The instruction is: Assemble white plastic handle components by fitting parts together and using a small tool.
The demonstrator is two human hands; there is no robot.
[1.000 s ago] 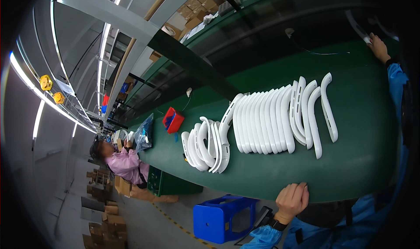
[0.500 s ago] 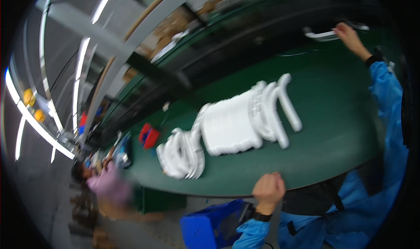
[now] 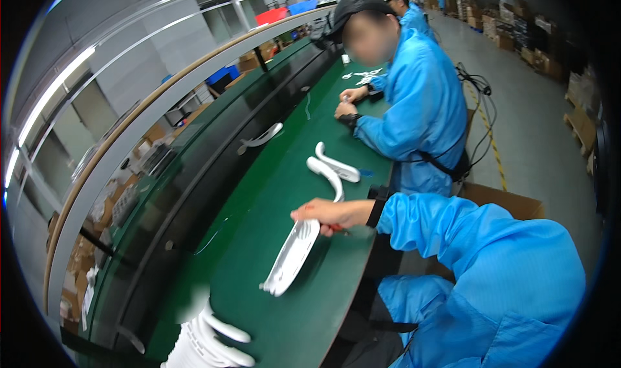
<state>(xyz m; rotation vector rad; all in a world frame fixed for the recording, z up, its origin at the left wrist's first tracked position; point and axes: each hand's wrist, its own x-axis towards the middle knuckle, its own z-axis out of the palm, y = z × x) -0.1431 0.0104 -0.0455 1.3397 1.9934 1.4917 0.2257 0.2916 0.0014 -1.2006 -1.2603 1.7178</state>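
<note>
My right hand [image 3: 328,213] is closed around one end of a white curved plastic piece [image 3: 291,259], which has a hollow, ribbed inner side. A small red and dark thing, too small to make out, shows at my fingers. Just beyond the hand, two more white curved pieces [image 3: 341,166] lie on the green table [image 3: 252,232]; the nearer one reaches close to my knuckles, and I cannot tell whether they touch. A row of similar white pieces [image 3: 206,348] stands at the lower left, its top end blurred. My left hand is out of view.
Across the table's right side leans a co-worker in blue [image 3: 414,102], both hands on the surface near small white parts. Another white curved piece [image 3: 264,135] lies along the dark strip at left. A rail [image 3: 123,154] runs above; a cardboard box [image 3: 508,200] stands at right.
The view has swung right along the table. My right hand, earlier at a white piece at the far right, now holds one over the table. My left hand has gone from view.
</note>
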